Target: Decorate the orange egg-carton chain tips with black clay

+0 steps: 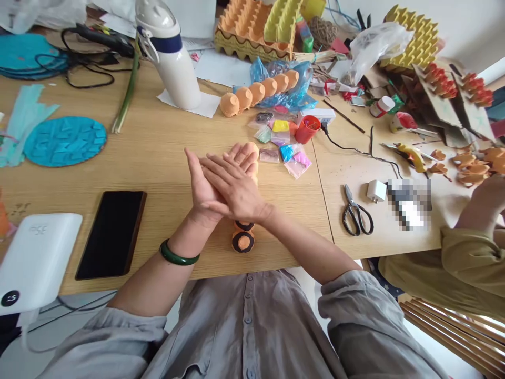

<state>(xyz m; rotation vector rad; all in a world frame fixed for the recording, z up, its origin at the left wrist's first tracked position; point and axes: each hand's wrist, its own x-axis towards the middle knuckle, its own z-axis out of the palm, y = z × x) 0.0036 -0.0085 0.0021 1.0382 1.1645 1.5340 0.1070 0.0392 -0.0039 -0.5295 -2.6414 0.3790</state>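
Over the table's front middle, my left hand (pixel 200 185) is turned palm up with its fingers stretched out. My right hand (pixel 238 188) lies flat across that palm, fingers extended. Whether anything small sits between the palms is hidden. Beneath them is a row of orange bumps, mostly covered by the hands; its near end (pixel 243 242) has a black ring around an orange centre. Just beyond my right hand lie small bags of coloured clay (pixel 290 153) and a red cup (pixel 307 129). A similar strip of orange egg-carton cups (pixel 258 95) rests farther back on blue plastic.
Left are a phone (pixel 111 234), a white power bank (pixel 41 260), a blue oval piece (pixel 66 141) and a tall white flask (pixel 169 58). Right are scissors (pixel 355 213) and a white charger (pixel 376 190). Egg trays (pixel 252 31) stand behind. Another person's arm (pixel 479 210) rests at far right.
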